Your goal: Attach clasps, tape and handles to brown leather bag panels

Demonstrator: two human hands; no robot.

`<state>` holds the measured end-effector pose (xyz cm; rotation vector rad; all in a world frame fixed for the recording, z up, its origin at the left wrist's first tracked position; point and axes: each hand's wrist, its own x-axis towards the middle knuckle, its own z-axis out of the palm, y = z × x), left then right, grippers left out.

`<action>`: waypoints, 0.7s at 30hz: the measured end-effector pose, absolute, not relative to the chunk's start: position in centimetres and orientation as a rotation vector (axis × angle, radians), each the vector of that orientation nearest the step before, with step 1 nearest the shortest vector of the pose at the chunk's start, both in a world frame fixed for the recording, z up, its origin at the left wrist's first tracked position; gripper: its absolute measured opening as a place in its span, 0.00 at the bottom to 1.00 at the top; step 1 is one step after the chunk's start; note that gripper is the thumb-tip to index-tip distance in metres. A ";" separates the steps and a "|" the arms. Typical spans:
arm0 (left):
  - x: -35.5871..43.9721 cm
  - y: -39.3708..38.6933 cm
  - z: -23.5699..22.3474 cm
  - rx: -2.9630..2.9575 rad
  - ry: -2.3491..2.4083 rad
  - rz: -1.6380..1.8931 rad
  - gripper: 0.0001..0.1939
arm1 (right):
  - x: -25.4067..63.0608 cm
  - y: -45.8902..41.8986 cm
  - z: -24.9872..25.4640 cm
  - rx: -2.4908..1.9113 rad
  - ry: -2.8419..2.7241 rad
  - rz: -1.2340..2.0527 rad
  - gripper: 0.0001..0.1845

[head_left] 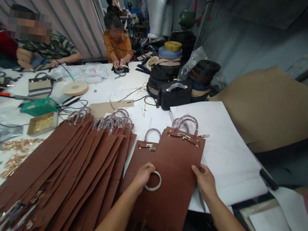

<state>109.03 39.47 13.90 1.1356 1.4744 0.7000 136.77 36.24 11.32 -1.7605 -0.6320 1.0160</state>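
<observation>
Left hand, right hand | gripping brown panel edges | white sheet rightward

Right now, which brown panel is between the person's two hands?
The rightmost brown panel, with the left hand and right hand at its sides. Another panel peeks out behind it; the fanned pile lies farther left.

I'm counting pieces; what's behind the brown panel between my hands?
Past its left edge, another brown panel shows partly, with a metal clasp near its top. Whatever the front panel covers can't be seen.
</observation>
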 end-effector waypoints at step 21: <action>101.3 36.2 11.0 1.000 1.836 0.766 0.25 | 125.1 39.0 10.5 -1.584 -0.357 1.534 0.25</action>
